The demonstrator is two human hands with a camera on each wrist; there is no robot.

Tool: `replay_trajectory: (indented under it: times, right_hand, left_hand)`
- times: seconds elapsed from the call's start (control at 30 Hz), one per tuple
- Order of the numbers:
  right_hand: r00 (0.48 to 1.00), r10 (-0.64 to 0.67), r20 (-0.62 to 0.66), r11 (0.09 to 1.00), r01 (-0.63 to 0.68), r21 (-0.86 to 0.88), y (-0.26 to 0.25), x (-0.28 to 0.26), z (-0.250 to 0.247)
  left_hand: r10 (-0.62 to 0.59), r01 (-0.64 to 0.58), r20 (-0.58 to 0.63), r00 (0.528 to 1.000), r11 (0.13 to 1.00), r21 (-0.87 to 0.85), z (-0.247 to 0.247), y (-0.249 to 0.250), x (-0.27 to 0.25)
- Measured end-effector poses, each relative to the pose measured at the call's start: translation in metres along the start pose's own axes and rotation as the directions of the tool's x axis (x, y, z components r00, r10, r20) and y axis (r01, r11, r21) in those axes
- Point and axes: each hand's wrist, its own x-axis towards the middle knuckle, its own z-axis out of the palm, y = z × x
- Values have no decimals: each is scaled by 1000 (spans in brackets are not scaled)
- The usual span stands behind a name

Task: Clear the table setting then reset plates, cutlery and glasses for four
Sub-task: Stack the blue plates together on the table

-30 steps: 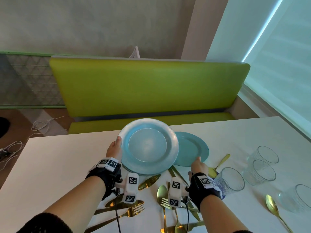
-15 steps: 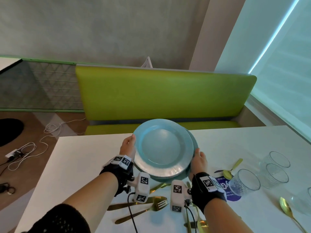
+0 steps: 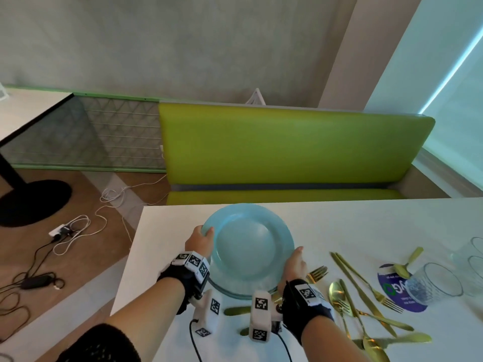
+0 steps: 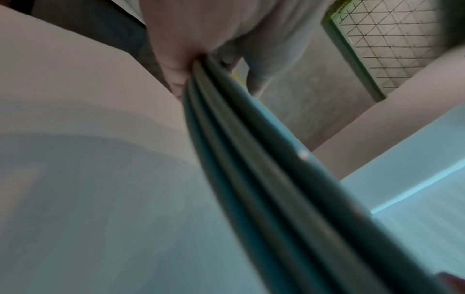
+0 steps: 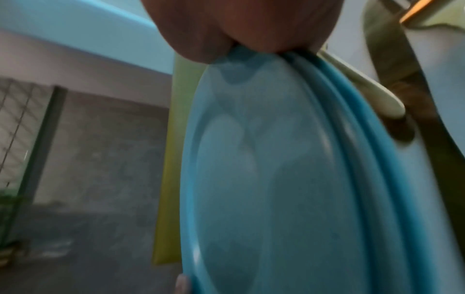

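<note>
A stack of light blue plates [image 3: 248, 246] hangs just above the white table [image 3: 366, 226] near its left end. My left hand [image 3: 200, 239] grips the stack's left rim, thumb on top. My right hand [image 3: 295, 265] grips the right rim. The left wrist view shows several stacked rims [image 4: 251, 159] pinched by my left hand [image 4: 191, 39]. In the right wrist view the top plate [image 5: 276, 179] fills the frame under my right hand [image 5: 239, 25]. Gold forks, knives and spoons [image 3: 360, 288] lie scattered to the right of the stack. Clear glasses [image 3: 439, 283] stand at the far right.
A purple round sticker [image 3: 397, 291] lies under the cutlery and the nearest glass. A green bench [image 3: 287, 147] runs behind the table's far edge. Left of the table the floor holds cables [image 3: 73, 231] and a black table base [image 3: 26, 202].
The held stack came down over the single plate that lay on the table and took it up. Both hands have since carried all the plates left, away from the cutlery.
</note>
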Motion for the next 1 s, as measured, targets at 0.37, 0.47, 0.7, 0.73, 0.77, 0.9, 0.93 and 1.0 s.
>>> replay_trajectory:
  times: [0.37, 0.47, 0.7, 0.73, 0.77, 0.9, 0.93, 1.0]
  right_hand:
    - [972, 5, 233, 864, 113, -491, 26, -6, 81]
    - [963, 3, 270, 805, 157, -572, 29, -7, 93]
    - [944, 46, 328, 804, 160, -573, 33, -7, 117]
    - [943, 46, 329, 824, 151, -546, 32, -8, 121]
    - [944, 47, 326, 852, 132, -507, 30, -9, 125]
    - [952, 77, 297, 941, 30, -337, 23, -8, 132]
    - [950, 79, 302, 949, 20, -313, 21, -10, 133]
    - [944, 74, 321, 963, 16, -269, 17, -12, 136]
  left_hand:
    - [-221, 220, 8, 975, 974, 50, -53, -71, 43]
    - [-258, 257, 18, 966, 965, 58, -62, -81, 51]
    - [-265, 265, -7, 964, 961, 81, -83, -86, 66]
    - [-266, 266, -11, 964, 961, 77, -86, -85, 68]
    - [-264, 264, -14, 964, 962, 70, -89, -85, 71]
    - [-276, 275, -12, 961, 961, -23, -97, -80, 81]
    - [-282, 280, -15, 959, 958, -56, -99, -79, 84]
    - [-292, 288, -26, 956, 951, -111, -101, -79, 89]
